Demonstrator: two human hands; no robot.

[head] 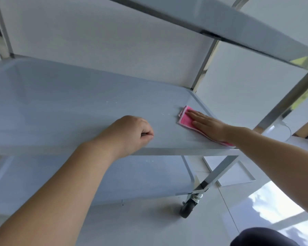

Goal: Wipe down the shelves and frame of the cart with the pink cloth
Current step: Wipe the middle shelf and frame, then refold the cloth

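The cart is a steel frame with pale grey shelves; its middle shelf (78, 103) fills the view. The pink cloth (185, 119) lies flat at that shelf's right end, near the front right corner. My right hand (208, 126) presses on the cloth with flat, extended fingers. My left hand (132, 135) is curled into a fist and rests on the front rim of the middle shelf, well left of the cloth. The top shelf (229, 27) hangs overhead at the upper right. The bottom shelf (140, 176) shows below.
Chrome posts (281, 107) rise at the right and back corners. A black caster wheel (188, 207) sits on the white floor under the front right post. A white tray (236, 174) lies on the floor to the right. A dark knee (263, 237) is at the bottom right.
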